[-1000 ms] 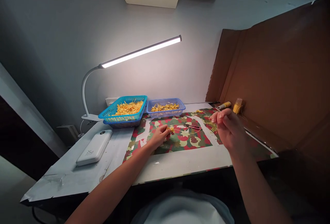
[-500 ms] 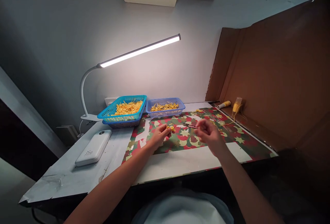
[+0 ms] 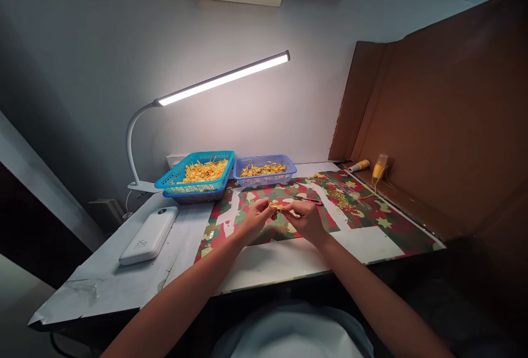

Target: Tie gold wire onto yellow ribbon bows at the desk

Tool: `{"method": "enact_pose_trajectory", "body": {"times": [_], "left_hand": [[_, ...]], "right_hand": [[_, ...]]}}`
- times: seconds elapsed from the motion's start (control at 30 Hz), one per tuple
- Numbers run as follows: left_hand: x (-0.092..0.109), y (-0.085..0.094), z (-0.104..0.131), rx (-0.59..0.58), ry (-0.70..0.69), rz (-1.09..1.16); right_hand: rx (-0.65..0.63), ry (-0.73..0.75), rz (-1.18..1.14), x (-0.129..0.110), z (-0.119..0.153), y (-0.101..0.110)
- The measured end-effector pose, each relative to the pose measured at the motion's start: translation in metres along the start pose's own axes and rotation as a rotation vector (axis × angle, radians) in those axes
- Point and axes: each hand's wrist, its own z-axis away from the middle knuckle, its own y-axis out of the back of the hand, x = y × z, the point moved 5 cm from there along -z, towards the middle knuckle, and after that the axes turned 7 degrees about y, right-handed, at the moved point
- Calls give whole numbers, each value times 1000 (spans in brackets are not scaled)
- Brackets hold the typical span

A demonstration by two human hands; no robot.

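Observation:
Between my two hands, above the patterned mat (image 3: 383, 223), is a small yellow piece (image 3: 275, 206) with thin strands; its exact kind is too small to make out. My left hand (image 3: 256, 218) pinches its left side. On its other side, the fingers of my right hand (image 3: 305, 219) are closed on the strands. Just beyond my right hand a slim red-handled tool (image 3: 309, 200) with dark tips lies on the mat; whether it is snips or tweezers is unclear. Thin yellow-green clippings (image 3: 341, 200) are scattered to its right.
Behind stand a turquoise basket (image 3: 167, 181) of yellow pieces and a purple-blue basket (image 3: 264, 181) holding darker yellow ones. A white power bank (image 3: 149, 236) lies left, near a lit lamp (image 3: 225, 78). Yellow thread spools (image 3: 379, 166) sit beside the cardboard wall (image 3: 445, 116) at right.
My right hand has put the slim tool down on the mat and moved left to the yellow piece. My left hand has stayed in nearly the same place.

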Motion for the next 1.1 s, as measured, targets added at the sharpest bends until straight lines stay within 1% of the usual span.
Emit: {"method": "enact_pose_trajectory", "body": {"times": [0.1, 0.2, 0.27, 0.33, 0.4, 0.47, 0.53, 0.57, 0.63, 0.7, 0.8, 0.93, 1.0, 1.1], "left_hand": [[1, -1, 1, -10, 14, 2], [2, -2, 0, 0, 21, -16], [2, 0, -1, 30, 23, -20], [-1, 3, -3, 74, 28, -25], [-5, 6, -5, 116, 39, -37], [-10, 10, -8, 160, 45, -58], [-15, 15, -10, 204, 50, -90], [-17, 17, -11, 221, 57, -101], [-21, 19, -13, 235, 79, -103], [-24, 20, -14, 229, 95, -96], [-25, 19, -15, 218, 95, -121], [-28, 15, -16, 176, 126, -148], [-28, 14, -15, 165, 138, -154], [-26, 12, -12, 148, 167, -100]], "right_hand": [[-62, 71, 51, -1, -2, 4], [-110, 78, 52, 1, -5, 5], [-98, 11, 5, 4, -6, 8], [-34, -107, -103, 8, -6, 17], [36, -217, -281, 8, -5, 31], [88, -264, -493, 0, -8, 49], [170, -249, -665, -14, -13, 73], [232, -231, -721, -21, -16, 86], [310, -196, -779, -37, -23, 106], [362, -177, -789, -48, -29, 119], [447, -149, -758, -55, -33, 124], [536, -83, -678, -61, -37, 121], [544, -53, -668, -65, -40, 119], [488, -29, -704, -70, -45, 114]]}}
